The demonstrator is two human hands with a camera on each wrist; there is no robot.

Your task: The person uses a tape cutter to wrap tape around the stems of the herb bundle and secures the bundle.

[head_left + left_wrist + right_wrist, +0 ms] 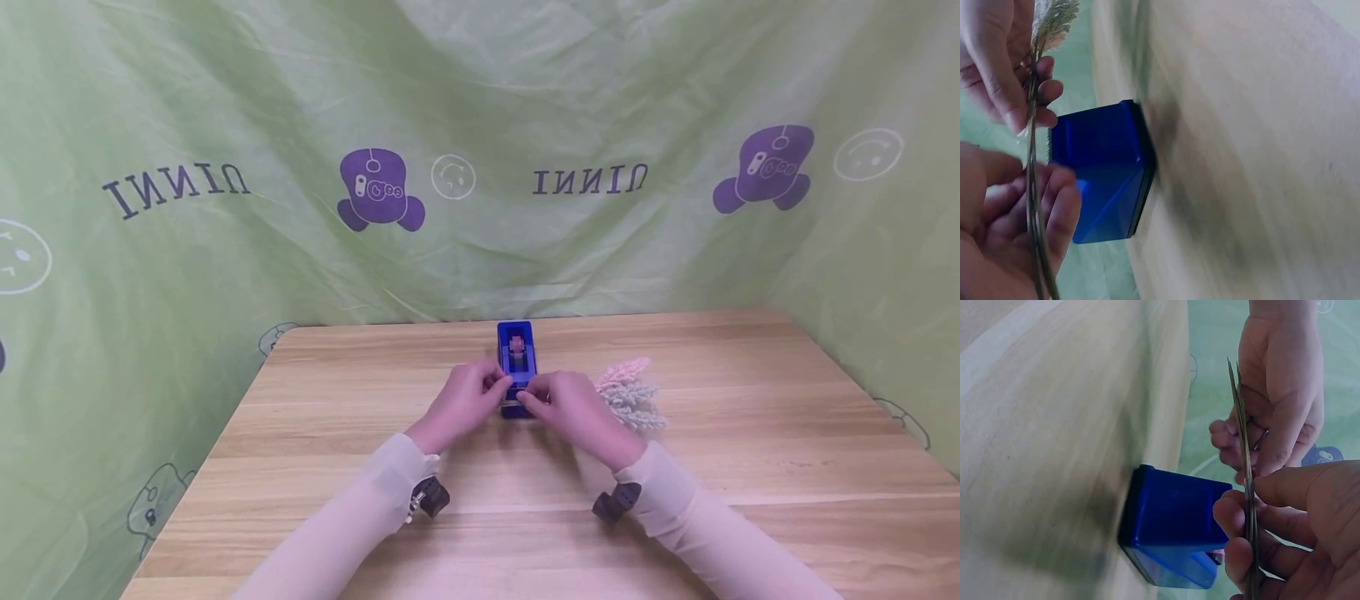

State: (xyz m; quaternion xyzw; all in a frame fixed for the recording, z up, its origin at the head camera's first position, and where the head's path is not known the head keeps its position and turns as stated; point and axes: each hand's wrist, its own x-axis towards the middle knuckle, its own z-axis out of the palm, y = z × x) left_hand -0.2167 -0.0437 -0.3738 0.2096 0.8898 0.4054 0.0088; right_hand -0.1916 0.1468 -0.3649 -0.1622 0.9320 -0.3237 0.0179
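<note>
A small bunch of dried flowers, pink and whitish-grey heads (633,406) on thin brown stems (1035,219), lies across both hands. My right hand (577,412) pinches the stems between thumb and curled fingers, with the heads sticking out to its right. Further along, toward the cut ends, my left hand (461,400) has its fingers bent round the same stems (1244,437). A pale bit shows on the stems by the right thumb tip. Just beyond the hands stands a blue tape dispenser (518,358) with a small roll (517,343) inside; the fingers partly cover its near end.
The wooden table (315,433) carries the dispenser near its back edge. Behind and beside it hangs a green printed curtain (480,83). Dark wrist cameras (617,502) sit below each light sleeve (352,508).
</note>
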